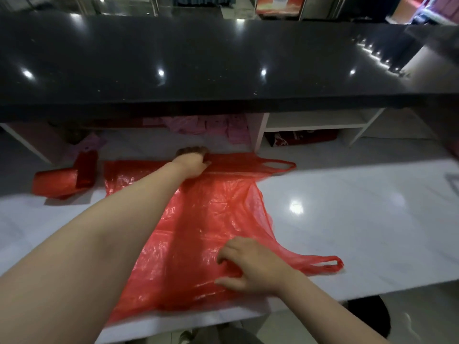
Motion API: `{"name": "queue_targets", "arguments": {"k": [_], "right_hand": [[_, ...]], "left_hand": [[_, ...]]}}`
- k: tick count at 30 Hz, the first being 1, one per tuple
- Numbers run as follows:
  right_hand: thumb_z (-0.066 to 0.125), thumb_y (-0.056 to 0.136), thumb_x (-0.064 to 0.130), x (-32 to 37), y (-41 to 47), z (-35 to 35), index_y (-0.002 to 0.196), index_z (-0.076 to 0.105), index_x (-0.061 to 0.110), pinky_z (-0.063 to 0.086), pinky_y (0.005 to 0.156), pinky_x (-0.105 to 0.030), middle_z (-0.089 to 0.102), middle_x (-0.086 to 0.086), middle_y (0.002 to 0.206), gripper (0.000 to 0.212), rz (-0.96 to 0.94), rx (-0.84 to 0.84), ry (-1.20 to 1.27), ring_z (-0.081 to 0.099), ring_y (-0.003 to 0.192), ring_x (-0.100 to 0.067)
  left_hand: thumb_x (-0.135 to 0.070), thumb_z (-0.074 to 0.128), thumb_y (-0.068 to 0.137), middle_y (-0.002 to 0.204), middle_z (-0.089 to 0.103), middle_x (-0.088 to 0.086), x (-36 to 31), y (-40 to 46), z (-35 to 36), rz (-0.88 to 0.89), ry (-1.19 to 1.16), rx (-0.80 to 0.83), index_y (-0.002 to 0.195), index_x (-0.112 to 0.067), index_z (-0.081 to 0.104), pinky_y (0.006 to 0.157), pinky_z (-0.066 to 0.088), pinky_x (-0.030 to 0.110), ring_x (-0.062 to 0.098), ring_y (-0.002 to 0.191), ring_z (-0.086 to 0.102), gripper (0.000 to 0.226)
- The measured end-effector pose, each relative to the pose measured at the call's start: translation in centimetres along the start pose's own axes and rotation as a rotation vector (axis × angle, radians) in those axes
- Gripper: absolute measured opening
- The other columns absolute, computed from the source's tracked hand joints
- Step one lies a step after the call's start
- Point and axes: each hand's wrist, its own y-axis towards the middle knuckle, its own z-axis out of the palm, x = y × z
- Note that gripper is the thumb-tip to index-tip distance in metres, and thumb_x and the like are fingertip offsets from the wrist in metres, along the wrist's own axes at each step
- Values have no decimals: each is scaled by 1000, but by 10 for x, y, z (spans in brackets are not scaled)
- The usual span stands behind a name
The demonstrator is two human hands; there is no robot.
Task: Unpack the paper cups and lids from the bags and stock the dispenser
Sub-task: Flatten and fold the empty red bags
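A large red plastic bag (211, 214) lies spread flat on the white counter (360, 219), its two handles pointing right. My left hand (192, 162) reaches across to the bag's far edge, where its curled fingers grip the plastic. Near the front edge, my right hand (250, 265) rests on the bag with thumb and fingers spread, fingertips pressing the plastic down. No cups, lids or dispenser are in view.
A second red bag (53, 182), rolled up, lies at the left with a dark red folded piece (85, 170) leaning on it. A raised black countertop (223, 58) overhangs the back. Pink bags (198, 125) sit beneath it. A shelf at the right holds a red box (298, 139).
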Motion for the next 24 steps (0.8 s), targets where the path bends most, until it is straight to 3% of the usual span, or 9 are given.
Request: {"name": "queue_targets", "arguments": {"k": [3,7,11,14,18,22,24], "right_hand": [[62,86,59,-2,-5,6,113,56,22,43,83,-32,58,2,106,47,-48,92,-25,53,97,-17],[56,90,34,2,-12,22,106,57,18,47,77,-42,57,-3,97,24,-109,110,-62,53,88,-24],[57,91,35,10,-21,29,105,60,15,41,80,-35,57,-4,95,25,-126,115,-10,50,88,-22],[51,97,41,15,-19,16,113,60,23,47,81,-33,64,1,104,26,26,135,183,58,94,-17],[46,96,26,1,-6,3,116,61,23,49,85,-32,66,4,112,25,134,-88,145,59,101,-14],[52,84,9,-29,22,6,116,63,11,46,96,-39,63,-6,116,34,115,-351,-36,58,108,-26],[48,83,7,-46,46,0,120,62,6,43,102,-42,62,-12,123,39,139,-468,-88,57,114,-31]], "left_hand": [[-39,46,101,144,49,13,1,17,2,-33,2,28,140,-20,49,108,39,41,34,129,48,43],[-32,37,105,146,43,19,4,31,2,-117,-60,8,144,-14,45,107,38,41,37,130,46,43],[-33,33,105,146,41,21,7,39,5,-169,-90,-3,145,-14,42,107,37,44,40,130,46,45],[-32,34,103,144,41,20,4,40,6,-202,-98,0,144,-15,41,107,36,45,40,129,45,45],[-36,37,100,144,43,20,-4,36,3,-256,-202,-61,143,-15,44,109,29,44,38,131,41,48],[-35,35,82,123,54,25,-4,9,4,-67,-147,-385,127,-5,55,100,33,47,43,113,50,57],[-25,42,82,115,57,23,-7,-9,4,-10,-164,-458,116,-5,58,96,37,48,43,108,52,43]]}}
